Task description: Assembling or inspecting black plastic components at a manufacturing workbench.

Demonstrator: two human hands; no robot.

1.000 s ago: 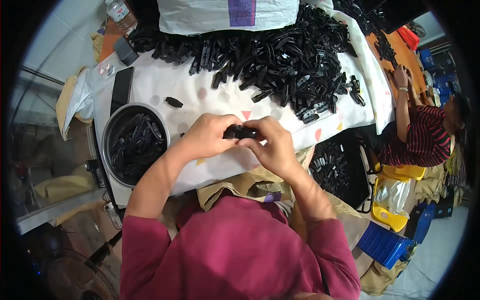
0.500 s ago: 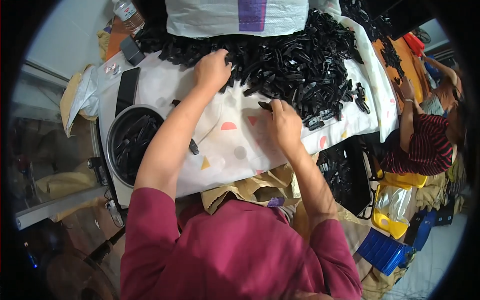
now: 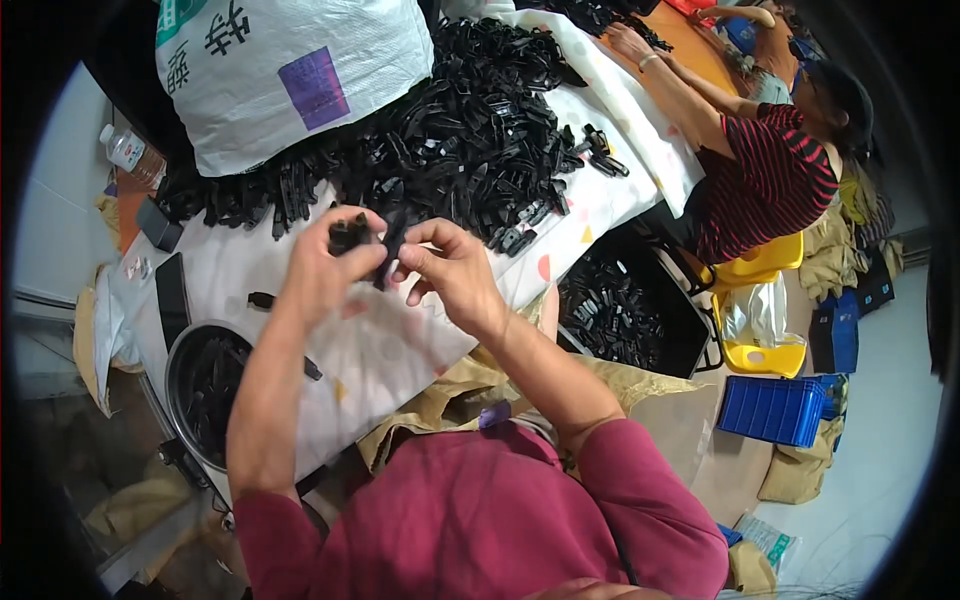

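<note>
Over the near edge of a large heap of slim black plastic pieces, clip-like in shape (image 3: 440, 150), both of my hands are raised close together. My left hand (image 3: 325, 265), slightly blurred, is closed around several of these black pieces. A dark elongated piece (image 3: 392, 240) stands between the two hands. My right hand (image 3: 455, 275) pinches at it with thumb and forefinger, its other fingers curled loosely. Beneath them lies a white cloth with coloured shapes (image 3: 400, 335). Left of my left forearm, a round metal bowl (image 3: 180, 345) holds more black pieces.
A white woven sack (image 3: 370, 50) stands behind the heap. A black phone-like slab (image 3: 172, 295) lies beside the bowl. To the right are a black crate of pieces (image 3: 680, 330), a yellow stool (image 3: 765, 358), a blue basket (image 3: 770, 410) and a co-worker in a striped shirt (image 3: 770, 190).
The view has swung to the right. My hands, apart at the heap before, have come together; the left now holds several black pieces, and a piece is between both hands.
</note>
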